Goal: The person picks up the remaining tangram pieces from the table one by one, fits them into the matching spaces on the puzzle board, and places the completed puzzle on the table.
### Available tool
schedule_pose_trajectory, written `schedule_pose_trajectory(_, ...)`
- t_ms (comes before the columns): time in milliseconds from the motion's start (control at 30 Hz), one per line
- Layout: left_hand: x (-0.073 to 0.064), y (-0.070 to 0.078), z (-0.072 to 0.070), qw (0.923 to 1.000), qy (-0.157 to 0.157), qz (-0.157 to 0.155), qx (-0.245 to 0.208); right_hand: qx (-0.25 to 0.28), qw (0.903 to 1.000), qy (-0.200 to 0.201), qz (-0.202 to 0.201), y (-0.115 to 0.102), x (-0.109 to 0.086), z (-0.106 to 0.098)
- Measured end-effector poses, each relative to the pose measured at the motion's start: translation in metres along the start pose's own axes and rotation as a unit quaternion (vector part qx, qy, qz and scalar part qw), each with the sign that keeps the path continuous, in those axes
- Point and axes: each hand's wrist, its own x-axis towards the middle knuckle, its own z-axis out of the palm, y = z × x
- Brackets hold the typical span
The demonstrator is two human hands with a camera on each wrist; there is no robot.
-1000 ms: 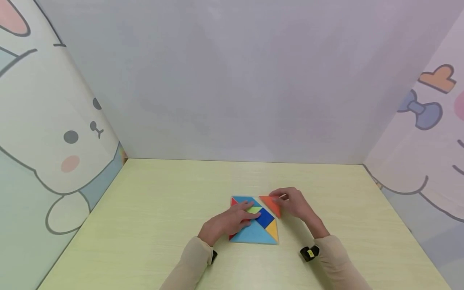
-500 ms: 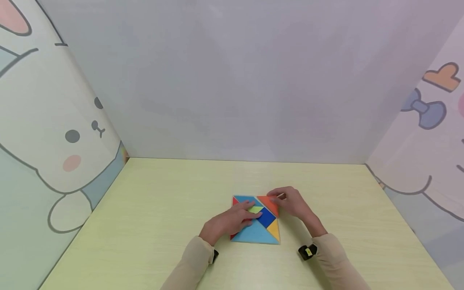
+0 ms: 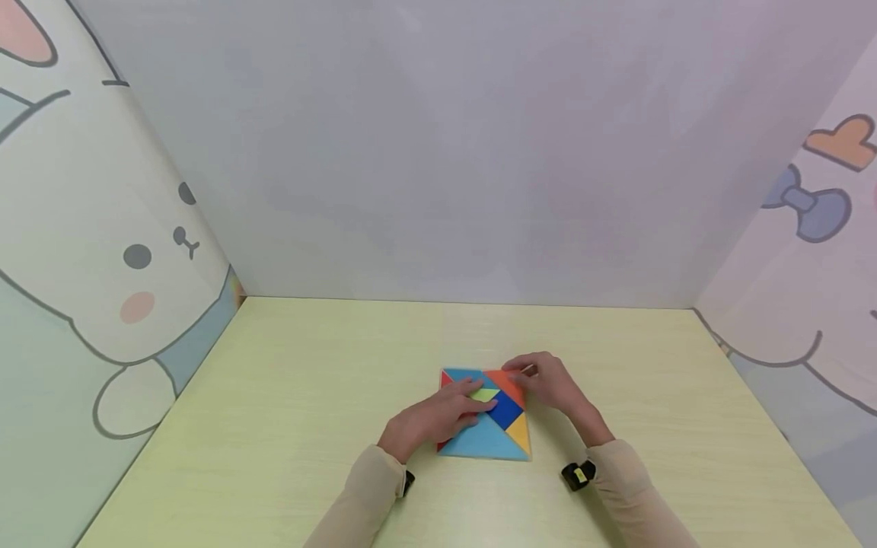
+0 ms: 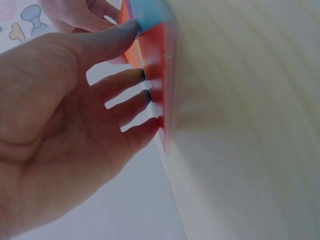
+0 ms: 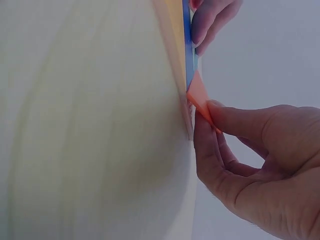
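Note:
A square tangram [image 3: 483, 443] lies flat near the table's middle, with light blue, red, green, dark blue and yellow pieces in a shallow frame [image 5: 171, 60]. My left hand [image 3: 438, 415] rests its spread fingertips on the left and middle pieces and hides part of them. At the far right corner my right hand [image 3: 550, 379] pinches an orange triangle [image 5: 201, 97] between thumb and fingers. In the right wrist view this triangle is tilted, its outer side raised, its inner edge right by the dark blue square [image 3: 505, 411].
The pale wooden table [image 3: 329, 365] extends around the tangram. A plain grey wall [image 3: 438, 152] stands behind it. Side panels [image 3: 82, 228] with cartoon animals border the left and right.
My right hand has brought the orange triangle leftward, from beside the tangram to over its far right corner. The left hand has stayed in place on the pieces.

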Motion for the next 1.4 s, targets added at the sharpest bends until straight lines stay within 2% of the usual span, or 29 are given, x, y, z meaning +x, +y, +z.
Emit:
schedule_pose_trajectory(133, -0.001, 0.001, -0.001, 1.0000, 0.002, 0.001, 0.003, -0.005, 1.0000, 0.008, -0.003, -0.001, 0.001, 0.002)
schedule_pose_trajectory(433, 0.000, 0.002, 0.001, 0.9999, 0.003, -0.011, 0.001, -0.020, 0.9995, 0.018, 0.017, -0.003, -0.003, 0.004)
schedule_pose_trajectory(800, 0.000, 0.003, 0.001, 0.9999, 0.004, -0.013, -0.005, -0.023, 0.9995, 0.020, -0.004, -0.002, -0.005, 0.005)
schedule_pose_trajectory(967, -0.001, 0.003, 0.001, 0.9998, 0.003, -0.014, -0.010, -0.021, 0.9995, 0.025, 0.007, -0.003, -0.005, 0.006)
schedule_pose_trajectory(1200, -0.001, 0.002, 0.001, 1.0000, 0.009, -0.001, 0.001, -0.030, 0.9978, 0.013, 0.057, -0.009, -0.004, 0.008)
schedule_pose_trajectory(1400, -0.001, 0.001, 0.000, 0.9997, 0.020, -0.012, -0.002, -0.040, 0.9967, 0.013, 0.070, -0.011, -0.005, 0.008)
